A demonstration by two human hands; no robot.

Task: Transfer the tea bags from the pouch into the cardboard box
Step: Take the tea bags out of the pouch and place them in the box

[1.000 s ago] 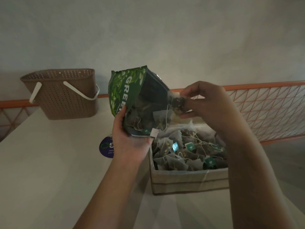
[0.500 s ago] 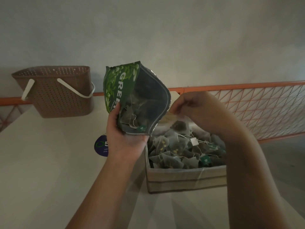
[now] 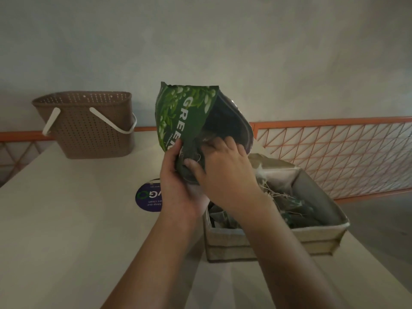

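the beige cardboard box (image 3: pixel 276 239) on the pale desk (image 3: pixel 66 219) already holds a heap of tea bags (image 3: pixel 292 210), so most looks done. the left hand (image 3: pixel 178 186) grips the green foil pouch (image 3: pixel 196 128) from below; the right hand (image 3: pixel 225 170) reaches into its mouth, fingers (image 3: pixel 229 141) curled inside, grip hidden.

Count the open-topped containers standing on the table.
2: the brown perforated basket at the far left by the wall, and the cardboard box at the right, below the right hand. None seems hidden.
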